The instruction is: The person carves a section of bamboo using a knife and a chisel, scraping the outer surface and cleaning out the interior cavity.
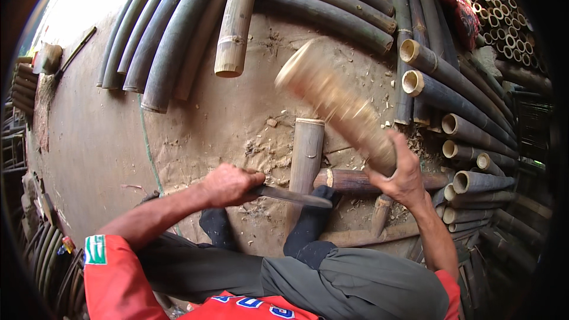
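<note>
My left hand (232, 184) is closed round the handle of a long-bladed knife (294, 196), its blade pointing right across the front of my foot. Raised at the right, my right hand (404, 176) grips the lower end of a thick bamboo tube (341, 104). The tube is tilted up to the left and smeared by motion; its pale cut end is uppermost. Below it, a short bamboo piece (307, 148) is near the knife, and a dark bamboo pole (358, 181) runs sideways behind my right hand. The blade and the raised tube are apart.
Long dark bamboo poles (189, 35) lie at the far left, with a paler pole (232, 41) beside them. More poles (450, 77) are stacked along the right. Cut bamboo rings (504, 18) fill the far right corner. Wood chips (271, 122) litter the ground between my feet and the poles.
</note>
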`<state>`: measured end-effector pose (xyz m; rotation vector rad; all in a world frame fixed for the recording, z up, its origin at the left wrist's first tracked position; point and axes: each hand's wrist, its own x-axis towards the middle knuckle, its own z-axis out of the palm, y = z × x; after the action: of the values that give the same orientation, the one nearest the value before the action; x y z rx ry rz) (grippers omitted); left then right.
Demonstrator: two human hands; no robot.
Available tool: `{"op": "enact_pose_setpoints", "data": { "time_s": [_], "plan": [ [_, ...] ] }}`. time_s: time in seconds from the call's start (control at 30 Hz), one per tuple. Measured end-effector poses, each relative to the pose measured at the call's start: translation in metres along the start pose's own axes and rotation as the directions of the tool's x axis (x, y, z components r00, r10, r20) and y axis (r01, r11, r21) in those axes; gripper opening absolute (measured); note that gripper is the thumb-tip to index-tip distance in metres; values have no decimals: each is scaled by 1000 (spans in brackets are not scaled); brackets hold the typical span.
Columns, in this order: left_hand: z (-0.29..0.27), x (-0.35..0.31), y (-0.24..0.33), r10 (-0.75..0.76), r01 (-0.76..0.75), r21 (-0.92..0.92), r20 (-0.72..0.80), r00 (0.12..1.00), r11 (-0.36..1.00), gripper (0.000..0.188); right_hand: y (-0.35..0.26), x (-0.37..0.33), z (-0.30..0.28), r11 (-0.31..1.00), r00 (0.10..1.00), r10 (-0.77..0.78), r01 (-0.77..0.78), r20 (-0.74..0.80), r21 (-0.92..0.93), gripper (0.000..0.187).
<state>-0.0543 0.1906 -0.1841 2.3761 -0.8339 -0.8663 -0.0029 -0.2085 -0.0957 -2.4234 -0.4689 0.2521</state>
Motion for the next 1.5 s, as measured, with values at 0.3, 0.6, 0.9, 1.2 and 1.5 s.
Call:
{"op": "enact_pose_setpoints", "data": {
  "time_s": [0.3, 0.6, 0.9, 1.2, 1.5],
  "plan": [
    [-74, 94, -77, -68, 70, 8, -154, 986, 997, 64, -16, 10, 9, 691, 895, 447, -357, 17, 629, 74],
    [-64, 109, -79, -35, 38, 24, -134, 990, 999, 63, -7, -2, 14, 737, 893, 446, -404, 61, 541, 82],
    [-59, 105, -76, -27, 46, 109, -170, 985, 993, 53, -10, -3, 13, 725, 891, 445, -420, 95, 546, 100],
    [-60, 105, -69, -164, 180, 162, -107, 981, 970, 44, -36, 15, 23, 916, 956, 239, -164, -171, 365, 71],
    [-62, 105, -77, -181, 187, 164, -51, 982, 969, 56, -64, 62, -48, 840, 926, 325, -375, 191, 392, 81]
  ]
}}
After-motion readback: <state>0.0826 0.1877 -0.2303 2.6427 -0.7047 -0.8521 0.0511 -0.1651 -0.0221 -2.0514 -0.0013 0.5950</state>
